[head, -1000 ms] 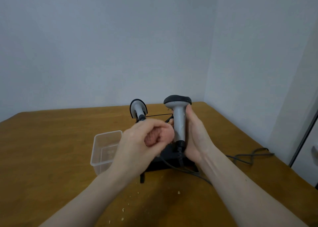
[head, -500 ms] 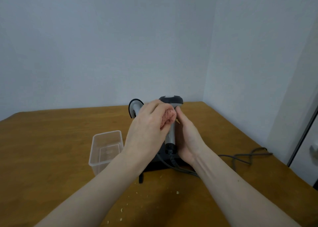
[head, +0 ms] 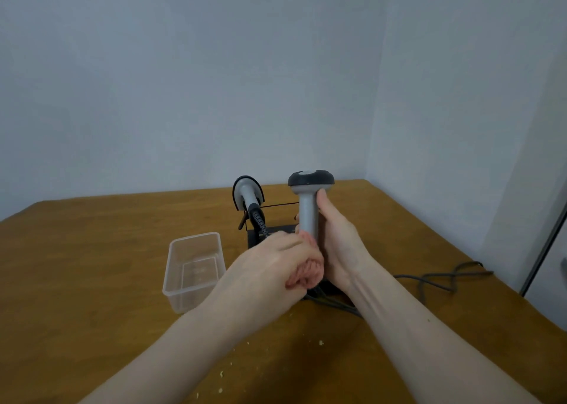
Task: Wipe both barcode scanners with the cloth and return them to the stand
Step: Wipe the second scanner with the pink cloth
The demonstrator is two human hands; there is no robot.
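Observation:
My right hand holds a grey barcode scanner upright by its handle, dark head on top. My left hand is closed around a bunched pink cloth and presses it against the lower part of that handle. A second grey scanner rests in the black wire stand behind my hands, its coiled cable hanging down. Much of the stand's base is hidden by my hands.
A clear plastic tub stands on the wooden table left of the stand. A dark cable loops across the table to the right. Small crumbs lie near the front. Walls close off the far and right sides.
My left hand slid the cloth up to the scanner's head, then down to the handle's lower end. The scanner's dark head is uncovered again. My right hand kept its grip.

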